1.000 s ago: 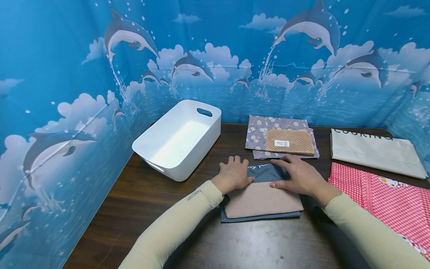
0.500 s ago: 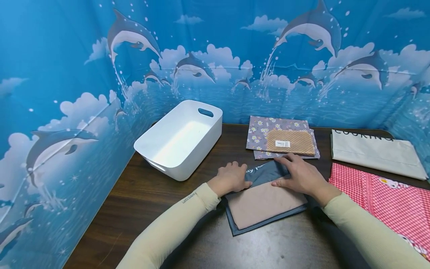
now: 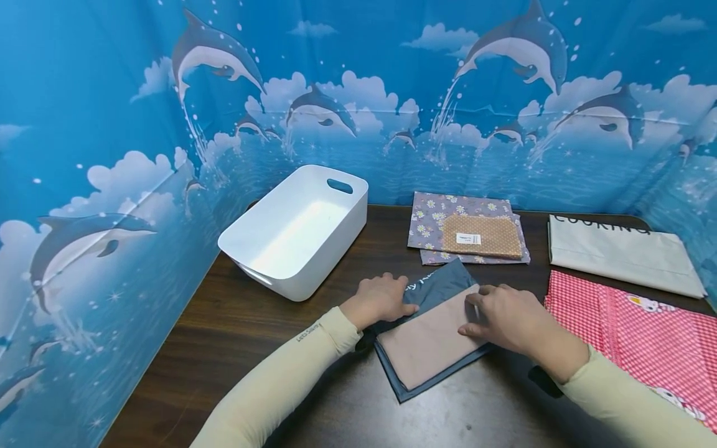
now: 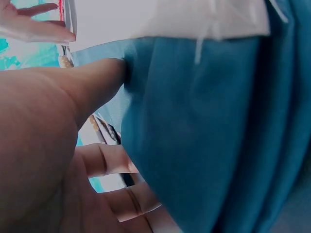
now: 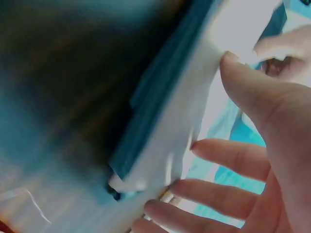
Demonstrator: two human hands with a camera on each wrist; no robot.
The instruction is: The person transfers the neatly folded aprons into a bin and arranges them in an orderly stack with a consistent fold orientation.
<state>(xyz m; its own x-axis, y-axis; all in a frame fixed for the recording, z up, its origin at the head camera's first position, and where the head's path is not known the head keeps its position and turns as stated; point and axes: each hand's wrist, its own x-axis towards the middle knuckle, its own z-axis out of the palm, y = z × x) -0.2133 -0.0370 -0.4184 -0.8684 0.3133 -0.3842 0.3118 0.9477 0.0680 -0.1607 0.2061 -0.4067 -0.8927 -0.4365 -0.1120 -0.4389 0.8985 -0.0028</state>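
Between the hands lies a folded cloth, dark blue-grey [image 3: 445, 286] with white lettering, partly covered by a pale pink panel [image 3: 428, 339]. It lies at a slant on the table. My left hand [image 3: 381, 302] grips its left side; the left wrist view shows the thumb [image 4: 99, 85] on the dark fabric and the fingers [image 4: 129, 201] behind its edge. At the right end of the pink panel is my right hand [image 3: 510, 320], its fingers [image 5: 233, 158] spread loosely along the edge and its thumb [image 5: 243, 80] over the pale fabric.
A white bin [image 3: 302, 224] with cut-out handles stands at the back left. Behind the cloth is a purple floral fabric [image 3: 428, 221] with a tan dotted piece [image 3: 493, 236] on it. A cream folded cloth [image 3: 624, 258] and a red gingham one [image 3: 633, 342] lie to the right.
The folded cloth has turned counterclockwise, its near edge now rising toward the right. My right hand has shifted down and right to the pink panel's end; the left hand has moved slightly left.
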